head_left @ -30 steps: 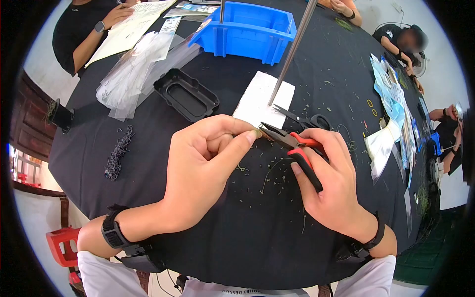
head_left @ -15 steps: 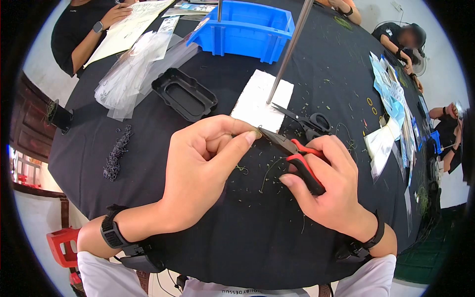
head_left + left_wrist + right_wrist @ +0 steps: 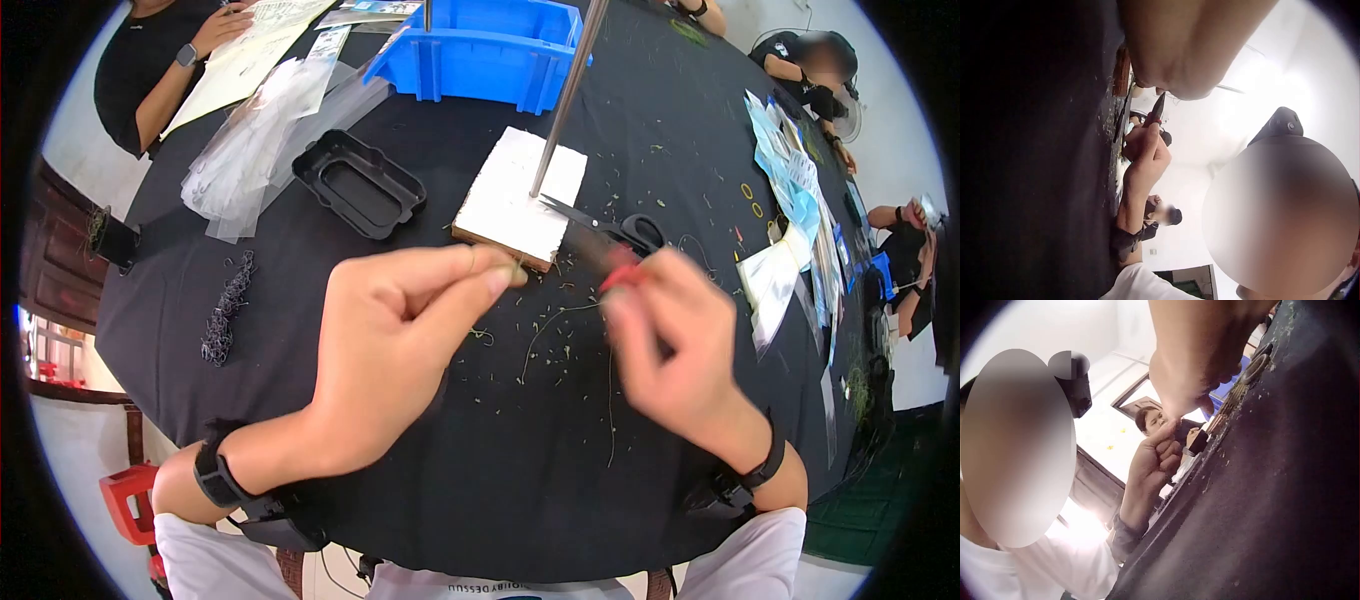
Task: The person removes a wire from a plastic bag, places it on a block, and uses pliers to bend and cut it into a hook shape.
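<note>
In the head view my left hand (image 3: 385, 350) pinches a tiny greenish piece (image 3: 518, 271) between thumb and index fingertips, just in front of a white-topped block (image 3: 520, 195). The piece is too small to tell its kind. My right hand (image 3: 690, 345) grips pliers (image 3: 622, 272) with red and black handles, blurred in the head view, a short way right of the left fingertips. In the left wrist view the dark pliers' jaws point toward the left hand. Black scissors (image 3: 640, 232) lie beyond the right hand, their blades by the block.
A metal rod (image 3: 568, 100) rises from the block. Behind stand a black tray (image 3: 360, 185) and a blue bin (image 3: 475, 65). Plastic sleeves (image 3: 250, 140) and a tangled dark bundle (image 3: 228, 310) lie left. Green scraps dot the black cloth; people sit around the table.
The pliers' tips were at the left fingertips and have moved away to the right with my right hand. The left hand keeps its pinch. The head view has shifted slightly.
</note>
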The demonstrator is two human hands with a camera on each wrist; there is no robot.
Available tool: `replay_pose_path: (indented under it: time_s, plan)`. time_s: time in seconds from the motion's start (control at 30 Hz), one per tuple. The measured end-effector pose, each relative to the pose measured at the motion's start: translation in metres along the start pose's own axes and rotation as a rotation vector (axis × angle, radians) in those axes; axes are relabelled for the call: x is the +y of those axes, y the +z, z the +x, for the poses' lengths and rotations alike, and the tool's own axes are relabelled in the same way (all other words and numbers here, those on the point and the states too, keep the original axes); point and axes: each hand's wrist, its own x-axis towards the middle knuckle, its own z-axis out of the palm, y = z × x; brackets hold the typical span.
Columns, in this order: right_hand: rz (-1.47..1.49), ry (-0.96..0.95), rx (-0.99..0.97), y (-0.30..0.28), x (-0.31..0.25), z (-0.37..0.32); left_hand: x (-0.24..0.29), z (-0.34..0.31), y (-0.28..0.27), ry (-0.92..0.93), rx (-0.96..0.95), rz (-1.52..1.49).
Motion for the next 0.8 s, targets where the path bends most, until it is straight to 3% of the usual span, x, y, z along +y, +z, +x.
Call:
replay_pose_path:
  time_s: [0.03, 0.1, 0.17, 0.23, 0.27, 0.37, 0.43, 0.5, 0.8]
  plan:
    - [-0.036, 0.014, 0.039, -0.004, 0.011, 0.002, 0.001, -0.003, 0.000, -0.010, -0.004, 0.041]
    - [-0.064, 0.306, 0.077, -0.032, 0.025, 0.010, 0.005, -0.001, -0.001, 0.009, 0.002, 0.049]
    - [-0.011, 0.118, 0.062, -0.023, 0.011, 0.002, 0.002, 0.004, 0.001, 0.002, 0.023, -0.020]
    - [0.094, -0.011, -0.072, -0.011, 0.002, 0.001, -0.002, 0.004, 0.005, -0.046, -0.016, -0.056]
    - [0.172, 0.071, -0.150, -0.009, -0.001, 0.000, -0.001, 0.003, 0.004, -0.068, -0.032, -0.048]
    - [0.313, 0.167, -0.119, -0.008, -0.004, -0.001, 0.000, 0.004, 0.000, -0.151, -0.199, -0.072]
    - [0.376, 0.156, -0.151, -0.011, -0.009, -0.003, 0.003, 0.005, 0.000, -0.248, -0.308, -0.115]
    - [0.394, 0.029, -0.206, -0.010, -0.009, -0.003, 0.002, 0.004, 0.000, -0.336, -0.384, -0.187]
    - [0.390, -0.081, -0.179, -0.004, -0.010, -0.008, 0.003, 0.005, 0.002, -0.414, -0.423, -0.152]
